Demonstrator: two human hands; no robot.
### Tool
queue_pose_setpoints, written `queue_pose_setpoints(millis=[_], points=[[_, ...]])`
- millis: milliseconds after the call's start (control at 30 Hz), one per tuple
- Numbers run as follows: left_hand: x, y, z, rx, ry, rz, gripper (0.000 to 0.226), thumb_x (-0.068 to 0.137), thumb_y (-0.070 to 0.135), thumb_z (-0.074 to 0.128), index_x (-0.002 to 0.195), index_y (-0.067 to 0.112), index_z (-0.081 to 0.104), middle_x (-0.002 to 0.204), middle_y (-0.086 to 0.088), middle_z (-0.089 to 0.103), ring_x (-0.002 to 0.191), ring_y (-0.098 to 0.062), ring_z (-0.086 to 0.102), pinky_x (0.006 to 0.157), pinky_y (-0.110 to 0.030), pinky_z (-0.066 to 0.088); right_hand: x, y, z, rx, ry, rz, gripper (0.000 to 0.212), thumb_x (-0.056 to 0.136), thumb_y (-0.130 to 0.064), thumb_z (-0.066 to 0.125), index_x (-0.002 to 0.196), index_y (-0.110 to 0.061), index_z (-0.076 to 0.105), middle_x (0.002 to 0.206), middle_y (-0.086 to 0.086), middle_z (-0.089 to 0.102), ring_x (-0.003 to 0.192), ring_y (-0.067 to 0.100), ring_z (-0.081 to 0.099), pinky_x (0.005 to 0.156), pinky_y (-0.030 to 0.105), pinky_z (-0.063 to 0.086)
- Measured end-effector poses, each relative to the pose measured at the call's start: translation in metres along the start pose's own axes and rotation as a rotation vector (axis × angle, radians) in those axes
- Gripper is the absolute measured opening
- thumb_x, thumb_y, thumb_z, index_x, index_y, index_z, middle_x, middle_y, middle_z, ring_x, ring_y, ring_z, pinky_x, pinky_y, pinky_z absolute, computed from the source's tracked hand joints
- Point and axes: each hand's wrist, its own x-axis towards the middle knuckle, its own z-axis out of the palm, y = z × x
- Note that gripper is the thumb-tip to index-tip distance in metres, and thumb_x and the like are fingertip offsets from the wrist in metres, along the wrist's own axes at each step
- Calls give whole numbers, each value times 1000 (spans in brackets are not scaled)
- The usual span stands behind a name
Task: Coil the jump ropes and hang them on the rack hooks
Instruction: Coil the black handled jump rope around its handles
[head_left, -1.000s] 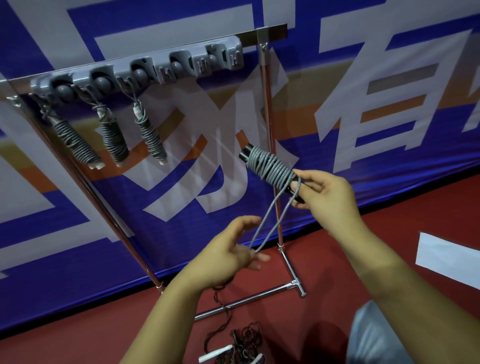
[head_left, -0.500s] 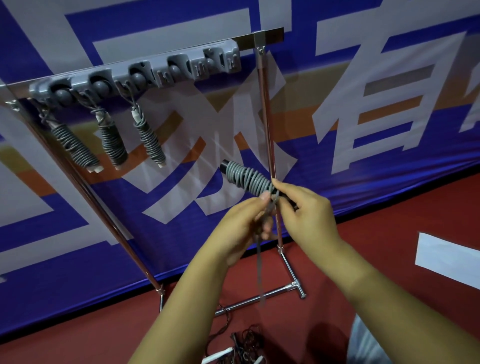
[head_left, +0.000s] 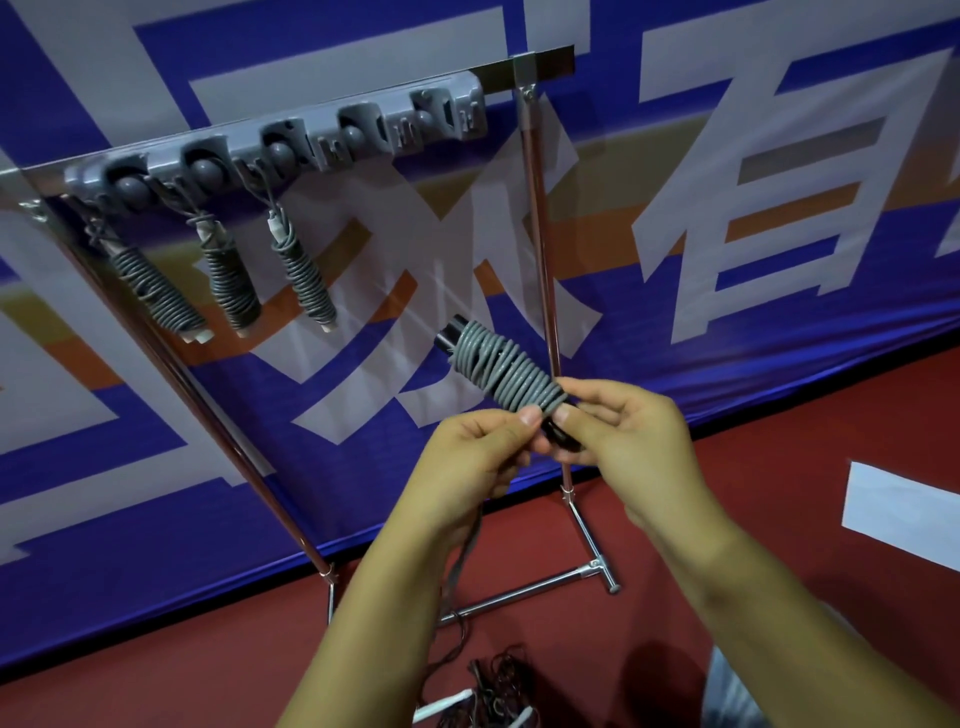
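Observation:
A grey jump rope (head_left: 496, 366) is wound tightly round its black handles, pointing up and to the left. My right hand (head_left: 631, 441) grips the lower black handle end. My left hand (head_left: 475, 457) pinches the loose grey rope tail right at the coil's lower end; the tail hangs down below that hand. A grey hook rack (head_left: 291, 140) sits on a chrome stand. Three coiled grey ropes (head_left: 231, 280) hang from its left hooks. The hooks on the right of the rack hold nothing.
The chrome stand's right post (head_left: 540, 249) rises just behind the held coil, its foot (head_left: 587, 569) on the red floor. A tangle of dark ropes with white handles (head_left: 483, 696) lies on the floor at the bottom. A blue banner covers the wall. A white sheet (head_left: 904, 514) lies right.
My left hand rose from below with the rope tail and met my right hand at the coil's lower end. The coil dropped lower and tilted flatter.

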Motion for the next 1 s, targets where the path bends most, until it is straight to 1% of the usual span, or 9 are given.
queue_pose_setpoints(millis=[133, 233, 333, 433, 500, 600, 733, 867, 1000], points=[[-4, -3, -8, 146, 165, 115, 34, 70, 45, 66, 62, 11, 69, 52, -2, 46, 45, -7, 34, 46, -17, 30, -2, -7, 4, 88, -43, 67, 24, 87, 6, 60, 98, -15, 66, 74, 5, 72, 66, 18, 70, 55, 22, 55], [-4, -6, -8, 154, 240, 143, 28, 79, 32, 69, 71, 6, 66, 50, 8, 49, 45, -1, 38, 48, -13, 35, -4, -8, 6, 112, -36, 66, 19, 88, 4, 60, 101, -10, 63, 66, 4, 71, 63, 15, 69, 55, 23, 56], [-5, -7, -4, 21, 151, 120, 26, 79, 29, 68, 86, 4, 65, 59, 1, 51, 46, -3, 37, 46, -16, 32, -7, -9, 7, 148, -28, 67, 9, 89, 2, 59, 97, -4, 59, 67, 5, 72, 63, 16, 70, 54, 23, 55], [-3, -9, -6, -55, 102, 202, 22, 76, 28, 74, 77, 9, 62, 54, 7, 47, 47, -4, 35, 45, -17, 30, -10, -14, 6, 208, -69, 101, 3, 88, 1, 59, 92, 1, 60, 72, 10, 72, 64, 20, 70, 54, 22, 55], [-5, -6, -6, -81, 104, 265, 14, 75, 16, 71, 76, 10, 58, 51, 9, 53, 46, 0, 41, 45, -14, 34, -11, -19, 6, 245, -128, 124, 7, 88, 1, 59, 94, 3, 62, 79, 13, 73, 68, 22, 70, 55, 22, 55], [-8, 1, -11, -145, 72, 301, 26, 67, 8, 75, 86, 5, 57, 55, 8, 60, 48, 2, 52, 48, -10, 40, -12, -24, 4, 277, -220, 170, 17, 86, 0, 59, 102, 5, 62, 87, 17, 71, 68, 21, 70, 54, 21, 54], [-8, 4, -18, -72, 25, 333, 62, 52, 39, 89, 95, 6, 60, 71, -4, 60, 64, -11, 56, 60, -18, 48, -13, -25, 4, 359, -304, 266, 30, 75, -10, 61, 102, 3, 64, 82, 15, 70, 60, 19, 68, 51, 18, 53], [-9, 6, -15, -68, 81, 328, 43, 57, 28, 80, 92, 11, 63, 80, -14, 57, 70, -23, 53, 62, -22, 50, -14, -23, 5, 384, -298, 270, 24, 77, -12, 60, 98, -2, 63, 78, 10, 71, 60, 16, 68, 51, 18, 54], [-9, 7, -12, 0, 130, 303, 45, 58, 32, 82, 92, 11, 62, 78, -22, 56, 70, -25, 52, 63, -34, 51, -16, -11, 7, 145, -192, 103, 13, 92, -10, 55, 103, -14, 61, 81, 3, 72, 71, 17, 71, 59, 23, 56]])
